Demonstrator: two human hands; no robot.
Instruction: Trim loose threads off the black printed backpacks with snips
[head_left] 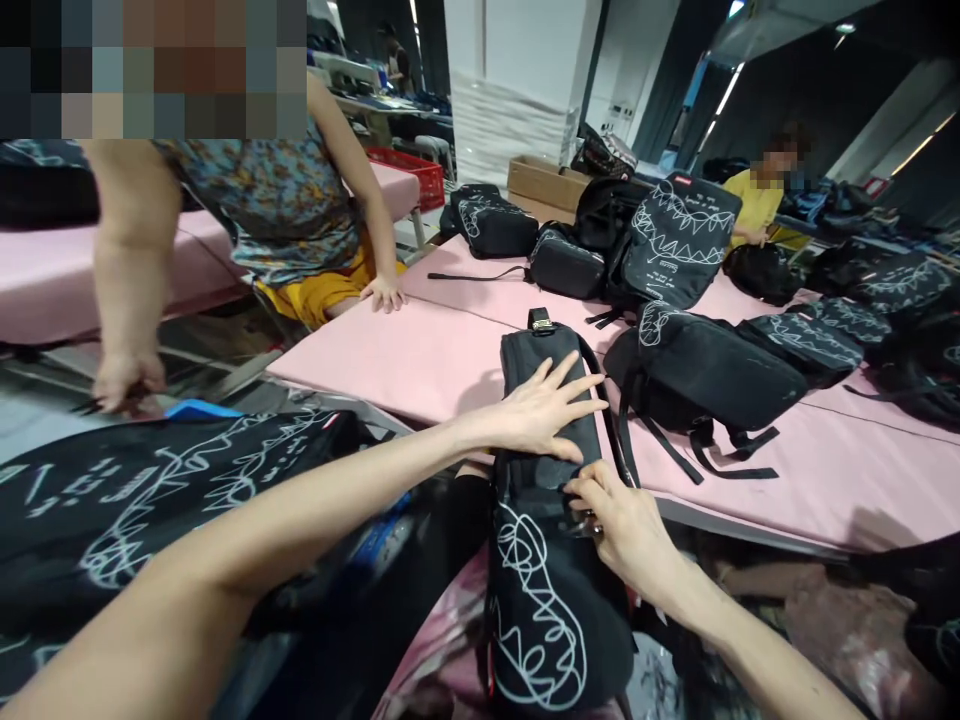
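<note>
A black bag with white scribble lines (540,620) lies lengthwise in front of me, its far end on the pink table and its near end over my lap. My left hand (551,410) rests flat on the bag's dark upper panel, fingers spread, holding nothing. Just nearer to me, my right hand (626,530) is closed at the bag's right edge, thumb and fingertips pinched against the fabric. A small shiny metal thing shows under its fingers; its kind is mostly hidden. A strap with a metal buckle (541,320) sticks out at the bag's far end.
Several black backpacks (679,240) stand and lie on the pink table (442,330), straps trailing. Another printed black bag (187,490) is at my left. A co-worker in a patterned top (270,210) leans a hand on the table's left corner. A cardboard box (547,183) sits behind.
</note>
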